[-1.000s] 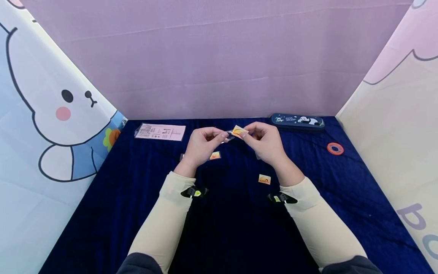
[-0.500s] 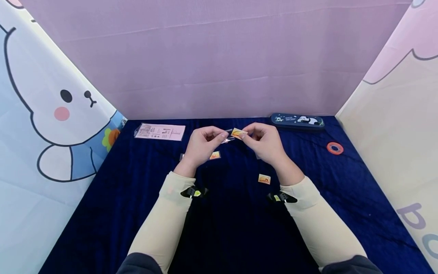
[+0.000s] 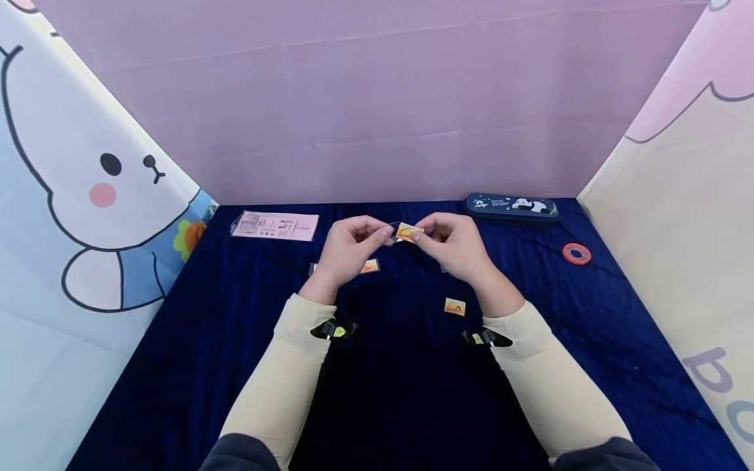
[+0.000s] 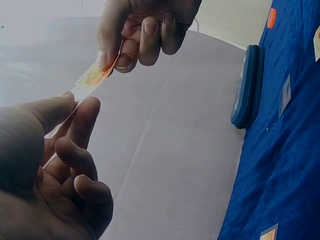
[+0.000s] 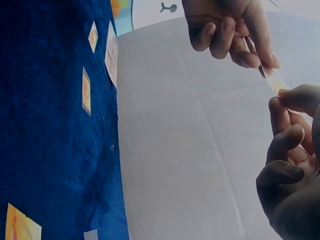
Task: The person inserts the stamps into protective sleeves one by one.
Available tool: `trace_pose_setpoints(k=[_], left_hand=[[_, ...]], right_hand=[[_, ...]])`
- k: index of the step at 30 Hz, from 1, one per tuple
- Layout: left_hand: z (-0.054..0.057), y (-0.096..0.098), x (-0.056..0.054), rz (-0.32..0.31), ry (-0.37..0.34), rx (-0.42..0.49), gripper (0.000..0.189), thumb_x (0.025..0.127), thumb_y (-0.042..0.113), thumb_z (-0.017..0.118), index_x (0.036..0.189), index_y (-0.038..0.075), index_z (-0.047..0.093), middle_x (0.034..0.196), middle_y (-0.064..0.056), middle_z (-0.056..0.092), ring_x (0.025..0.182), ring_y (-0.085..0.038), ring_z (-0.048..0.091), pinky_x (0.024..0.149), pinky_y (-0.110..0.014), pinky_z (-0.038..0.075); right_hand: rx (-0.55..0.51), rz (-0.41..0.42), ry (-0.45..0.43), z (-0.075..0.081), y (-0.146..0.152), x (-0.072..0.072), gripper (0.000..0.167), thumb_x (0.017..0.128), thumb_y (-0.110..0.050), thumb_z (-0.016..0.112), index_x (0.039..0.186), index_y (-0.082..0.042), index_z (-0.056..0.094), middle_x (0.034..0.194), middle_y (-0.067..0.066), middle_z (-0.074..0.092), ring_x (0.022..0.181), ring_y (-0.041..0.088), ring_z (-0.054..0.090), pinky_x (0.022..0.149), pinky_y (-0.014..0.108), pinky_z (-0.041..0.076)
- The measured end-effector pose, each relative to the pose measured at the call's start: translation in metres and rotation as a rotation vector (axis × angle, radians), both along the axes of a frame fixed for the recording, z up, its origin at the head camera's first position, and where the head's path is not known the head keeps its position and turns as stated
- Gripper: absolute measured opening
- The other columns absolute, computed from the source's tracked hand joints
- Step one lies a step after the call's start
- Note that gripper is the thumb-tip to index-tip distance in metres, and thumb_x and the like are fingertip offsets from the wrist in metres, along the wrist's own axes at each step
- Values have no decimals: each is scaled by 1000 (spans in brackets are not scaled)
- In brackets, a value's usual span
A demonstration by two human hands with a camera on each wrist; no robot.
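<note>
Between finger and thumb, my right hand (image 3: 459, 248) pinches a small yellow-orange stamp (image 3: 410, 231) with a toothed edge. My left hand (image 3: 349, 252) pinches a small clear plastic sleeve (image 4: 80, 93) facing it. In the left wrist view the stamp's near end meets the sleeve and seems to lie at least partly within it; how far is hard to tell. Both hands are raised above the blue cloth. A loose stamp (image 3: 455, 307) lies on the cloth near the right wrist. Beyond the left wrist lies a stamp in a clear sleeve (image 3: 370, 266), partly hidden by the hand.
A pink printed sheet (image 3: 285, 226) in clear plastic lies at the back left. At the back right sits a dark blue panda pencil case (image 3: 511, 207), with an orange-red ring (image 3: 576, 254) nearer. Another clear sleeve (image 4: 285, 95) lies on the cloth. Fabric walls enclose three sides.
The stamp in my right hand has shifted slightly left, closer to the left fingers, and overlaps the sleeve more. Both hands keep their pinch.
</note>
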State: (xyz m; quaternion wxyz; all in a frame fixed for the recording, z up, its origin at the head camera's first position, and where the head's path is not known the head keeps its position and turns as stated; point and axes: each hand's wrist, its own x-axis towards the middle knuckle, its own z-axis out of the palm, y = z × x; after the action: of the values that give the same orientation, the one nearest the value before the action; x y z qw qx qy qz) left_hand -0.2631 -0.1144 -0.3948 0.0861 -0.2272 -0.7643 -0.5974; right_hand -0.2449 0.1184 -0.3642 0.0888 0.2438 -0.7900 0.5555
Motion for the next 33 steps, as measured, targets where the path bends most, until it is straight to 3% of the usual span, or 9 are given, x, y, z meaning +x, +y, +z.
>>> trace_pose_setpoints(k=[6, 10, 18, 26, 33], left_hand=[[0, 0, 0, -4, 11, 0, 13, 101, 20, 73, 103, 9, 80, 86, -2, 78, 69, -21, 66, 57, -28, 45], [-1, -1, 0, -9, 12, 4, 13, 101, 19, 73, 103, 9, 80, 87, -3, 78, 72, -22, 68, 59, -28, 48], [-1, 1, 0, -20, 14, 14, 13, 101, 18, 74, 104, 8, 80, 89, -5, 78, 82, -22, 73, 71, -42, 58], [-1, 1, -1, -24, 14, 10, 13, 100, 18, 74, 105, 8, 80, 92, -3, 78, 85, -22, 74, 73, -33, 58], [-1, 1, 0, -16, -2, 1, 14, 100, 17, 74, 106, 6, 80, 93, -6, 78, 83, -21, 73, 71, -32, 57]], right_hand=[[11, 5, -12, 0, 1, -1, 6, 95, -1, 75, 99, 4, 76, 70, 21, 61, 45, 11, 44, 41, 24, 37], [12, 7, -19, -1, 1, -2, 5, 95, -1, 75, 98, 4, 76, 71, 20, 62, 48, 11, 44, 42, 23, 36], [20, -11, -43, -25, 6, -22, 5, 96, -6, 77, 98, -1, 78, 74, 13, 66, 51, 13, 46, 44, 24, 35], [-9, 15, -55, -28, 9, -25, 8, 95, -16, 81, 96, -8, 80, 76, 8, 67, 55, 17, 50, 48, 26, 39], [4, 3, -57, -27, 8, -25, 7, 97, -12, 78, 100, -6, 79, 77, 12, 67, 54, 16, 48, 46, 25, 37]])
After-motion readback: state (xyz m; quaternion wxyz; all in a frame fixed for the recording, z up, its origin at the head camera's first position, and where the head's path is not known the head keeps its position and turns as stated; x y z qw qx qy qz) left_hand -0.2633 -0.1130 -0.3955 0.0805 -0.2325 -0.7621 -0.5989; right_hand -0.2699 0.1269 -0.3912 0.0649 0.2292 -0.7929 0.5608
